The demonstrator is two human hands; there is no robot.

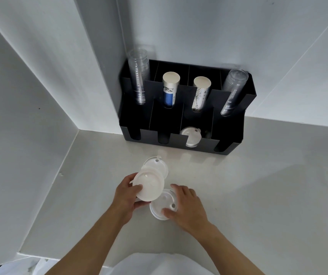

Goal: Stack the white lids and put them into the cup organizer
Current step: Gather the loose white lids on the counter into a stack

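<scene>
My left hand (126,195) grips a white lid (150,186), tilted and lifted off the counter. Just behind it another white lid (155,164) lies flat on the counter. My right hand (187,207) closes over a third white lid (162,207) that rests on the counter, thumb at its near rim and fingers at its far rim. The black cup organizer (228,135) stands in the corner against the wall. One white lid (191,137) sits in its third front slot from the left.
The organizer's back row holds two clear cup stacks (138,76) (232,92) at the ends and two paper cup stacks (170,88) (199,94) between them. White walls close in on the left and behind. The pale counter (268,195) extends to the right.
</scene>
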